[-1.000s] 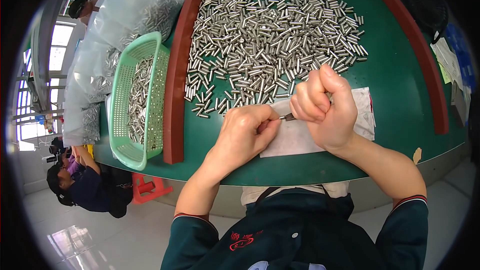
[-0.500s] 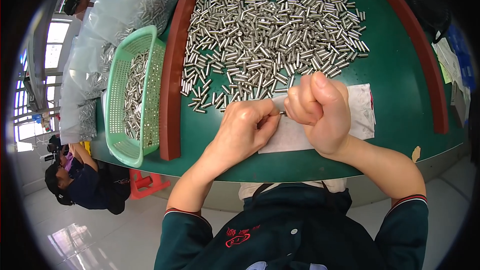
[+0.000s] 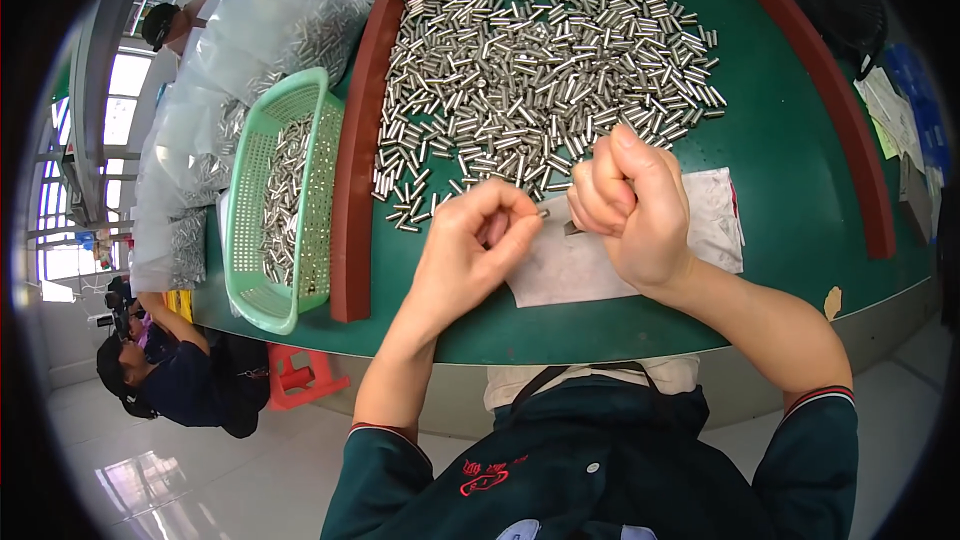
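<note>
My left hand (image 3: 478, 235) pinches a small metal pin (image 3: 542, 213) between thumb and forefinger, its end poking out toward the right hand. Facing it, my right hand (image 3: 635, 205) is closed in a fist with the thumb up. A small dark grey piece (image 3: 572, 228) shows at its finger edge; most of it is hidden, so I cannot tell its kind. Both hands are above a white cloth (image 3: 580, 275) on the green table (image 3: 790, 200). Beyond them spreads a large heap of short silver metal pins (image 3: 540, 70).
A red-brown rail (image 3: 352, 170) borders the heap on the left, another rail (image 3: 840, 110) on the right. A green plastic basket (image 3: 240, 260) holds more pins. Clear bags of pins (image 3: 215, 50) are piled at far left. A black fan (image 3: 840, 0) stands far right. A co-worker (image 3: 175, 370) is at lower left.
My hands have drawn apart, the left shifting a little left and opening its grip's curl around the pin. A grey piece now shows at the right fist.
</note>
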Demonstrator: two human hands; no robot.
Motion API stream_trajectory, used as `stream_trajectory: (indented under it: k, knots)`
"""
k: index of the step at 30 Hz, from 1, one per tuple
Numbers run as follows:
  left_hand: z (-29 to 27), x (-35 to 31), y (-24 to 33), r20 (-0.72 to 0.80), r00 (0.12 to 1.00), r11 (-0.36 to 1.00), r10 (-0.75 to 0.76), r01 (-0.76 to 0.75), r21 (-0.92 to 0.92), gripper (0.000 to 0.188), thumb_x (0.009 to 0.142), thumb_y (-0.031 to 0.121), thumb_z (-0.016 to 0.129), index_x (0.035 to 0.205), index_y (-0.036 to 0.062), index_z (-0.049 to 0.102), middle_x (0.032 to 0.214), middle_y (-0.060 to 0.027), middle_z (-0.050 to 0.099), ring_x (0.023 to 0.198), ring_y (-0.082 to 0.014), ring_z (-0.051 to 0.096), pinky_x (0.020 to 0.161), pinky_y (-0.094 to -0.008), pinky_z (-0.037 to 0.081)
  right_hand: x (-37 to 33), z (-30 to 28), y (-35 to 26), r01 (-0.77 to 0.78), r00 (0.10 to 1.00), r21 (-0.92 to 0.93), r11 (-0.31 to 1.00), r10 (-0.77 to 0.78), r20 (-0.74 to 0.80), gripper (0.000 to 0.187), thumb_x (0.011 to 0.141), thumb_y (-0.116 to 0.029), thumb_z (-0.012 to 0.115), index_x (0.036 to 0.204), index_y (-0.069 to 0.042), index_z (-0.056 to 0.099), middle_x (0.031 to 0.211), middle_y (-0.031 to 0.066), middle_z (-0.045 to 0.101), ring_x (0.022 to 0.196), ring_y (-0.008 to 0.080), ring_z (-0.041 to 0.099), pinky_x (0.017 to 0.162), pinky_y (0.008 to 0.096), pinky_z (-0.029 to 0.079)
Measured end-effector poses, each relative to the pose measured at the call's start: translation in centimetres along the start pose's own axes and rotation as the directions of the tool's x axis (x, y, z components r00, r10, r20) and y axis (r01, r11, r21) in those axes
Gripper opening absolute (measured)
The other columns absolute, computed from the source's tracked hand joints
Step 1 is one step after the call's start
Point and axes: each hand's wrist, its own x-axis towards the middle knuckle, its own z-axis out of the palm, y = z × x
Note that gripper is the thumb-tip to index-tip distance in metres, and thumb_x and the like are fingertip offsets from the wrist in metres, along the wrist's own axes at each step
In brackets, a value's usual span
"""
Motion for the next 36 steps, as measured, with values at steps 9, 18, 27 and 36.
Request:
stream_trajectory:
  k: [9, 18, 27, 36]
  knots:
    - [-1.7, 1.0, -1.7, 0.183, 0.961, 0.499, -0.207, 0.264, -0.825, 0.016, 0.088, 0.015, 0.044, 0.089, 0.0003, 0.052, 0.078, -0.0056, 0.055, 0.059, -0.0061, 0.042, 0.050, -0.0199, 0.034, -0.1, -0.1, -0.1, -0.013, 1.000, -0.011, 1.000, 0.013, 0.003, 0.041, 0.090, -0.023, 0.030, 0.051, -0.010, 0.026, 0.043, -0.0009, 0.027, 0.039, 0.0071, 0.020, 0.038, 0.0227, 0.018]
    - [0.5, 0.9, -0.8, -0.256, 0.944, 0.919, 0.206, -0.097, 0.382, 0.015, 0.065, 0.011, 0.069, 0.066, 0.0022, 0.056, 0.049, -0.0049, 0.041, 0.041, -0.0140, 0.038, 0.040, -0.0265, 0.031, 0.1, -0.1, -0.2, -0.020, 1.000, -0.011, 1.000, 0.020, 0.000, 0.040, 0.089, -0.023, 0.030, 0.051, -0.010, 0.026, 0.042, -0.0007, 0.027, 0.039, 0.0073, 0.020, 0.038, 0.0226, 0.019]
    - [0.9, 1.2, -0.7, -0.163, 0.980, 0.965, 0.118, -0.074, 0.251, 0.011, 0.067, 0.008, 0.068, 0.068, 0.0009, 0.060, 0.044, -0.0022, 0.037, 0.039, -0.0103, 0.035, 0.038, -0.0259, 0.029, 0.1, 0.1, -0.2, -0.019, 1.000, -0.023, 1.000, 0.019, -0.021, 0.041, 0.090, -0.024, 0.030, 0.051, -0.010, 0.026, 0.043, -0.0013, 0.027, 0.039, 0.0070, 0.021, 0.038, 0.0225, 0.019]
    - [-0.5, -0.3, 0.7, 0.153, 0.987, 0.968, -0.040, 0.000, 0.251, 0.014, 0.065, 0.005, 0.065, 0.079, 0.0014, 0.063, 0.048, -0.0075, 0.043, 0.041, -0.0120, 0.041, 0.041, -0.0271, 0.034, 0.1, -0.5, -0.3, -0.059, 0.998, -0.036, 0.998, 0.058, -0.023, 0.042, 0.090, -0.028, 0.027, 0.051, -0.013, 0.025, 0.041, -0.0025, 0.024, 0.038, 0.0083, 0.017, 0.039, 0.0240, 0.018]
